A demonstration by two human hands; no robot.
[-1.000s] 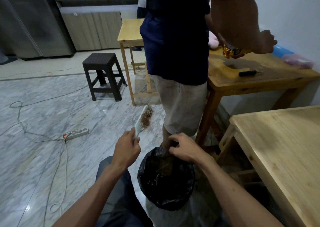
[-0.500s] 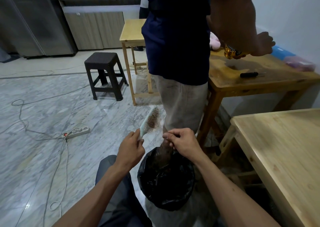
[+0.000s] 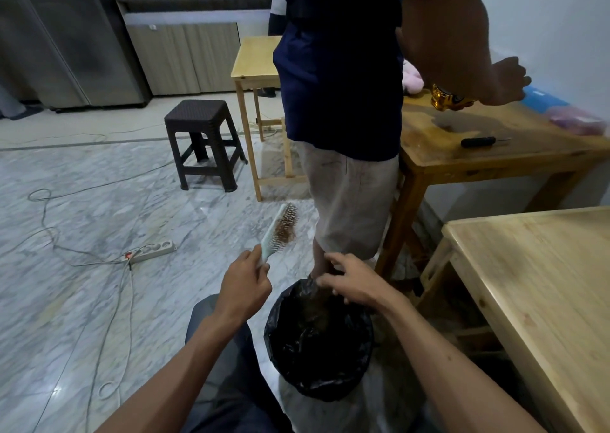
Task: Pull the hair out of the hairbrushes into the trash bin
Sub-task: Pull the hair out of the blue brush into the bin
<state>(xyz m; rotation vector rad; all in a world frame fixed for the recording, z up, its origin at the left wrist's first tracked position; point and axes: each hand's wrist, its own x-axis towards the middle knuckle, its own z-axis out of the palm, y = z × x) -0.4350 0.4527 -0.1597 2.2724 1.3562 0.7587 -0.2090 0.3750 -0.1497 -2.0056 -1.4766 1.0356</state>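
The right hand [image 3: 355, 284] is held over the far rim of the round bin lined with a black plastic bag [image 3: 318, 340], at about 12 o'clock of its opening. Its fingers [image 3: 330, 259] are spread and loosely curled; whether any strand is pinched between them cannot be told. A dull brownish clump is faintly seen inside the liner below the palm.

The left hand [image 3: 246, 287] is closed around the handle of the pale mint plastic paddle hairbrush with metal pins [image 3: 279, 229]. The brush is tilted up and away toward 1 o'clock from the fist, pins facing right. A mat of reddish-brown hair [image 3: 286, 231] is lodged in the pins across the middle of the head. The brush head is held beyond the bin's rim, above bare marble floor [image 3: 82, 300], not above the opening.

Risks, as judged:
- Hair pulled free at the brush could be dropped on the floor, since the head is outside the bin's footprint.
- Loose strands could cling to the fingers and miss the liner.
- A second person in navy shirt and light shorts [image 3: 343, 102] is stood just beyond the bin at 12 o'clock; the legs could be brushed, or the bin nudged.
- A white power strip [image 3: 152, 250] and trailing cables are laid at 9 o'clock, well apart.

Writing: none is legible; no brand can be read on brush, bin or strip.
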